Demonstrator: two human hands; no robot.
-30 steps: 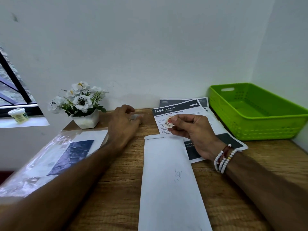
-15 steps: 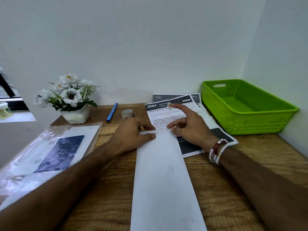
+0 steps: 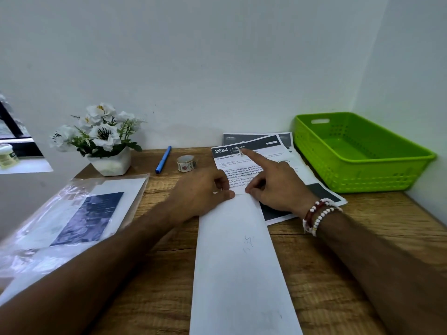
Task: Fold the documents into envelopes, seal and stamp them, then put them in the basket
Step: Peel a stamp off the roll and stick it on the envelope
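Observation:
A long white envelope (image 3: 242, 262) lies lengthwise on the wooden table, its far end between my hands. My left hand (image 3: 203, 194) pinches the far edge with thumb and fingers. At the same edge, my right hand (image 3: 273, 187) pinches with thumb and curled fingers. Its index finger points away, with a small stamp (image 3: 242, 151) stuck on the tip. Printed documents (image 3: 273, 146) with dark headers lie behind the envelope, partly under my right hand. The green basket (image 3: 362, 175) stands at the far right, with nothing visible inside.
A roll of stamps (image 3: 185, 163) and a blue pen (image 3: 163, 159) lie near the wall. A white pot of flowers (image 3: 108, 163) stands at the back left. A plastic sleeve with papers (image 3: 72, 213) covers the left side. A small jar (image 3: 7, 155) sits on the window sill.
My left hand left the stamp roll and came to the envelope's far edge. My right hand went from pinching the stamp to carrying it on its straight index finger and took the same edge.

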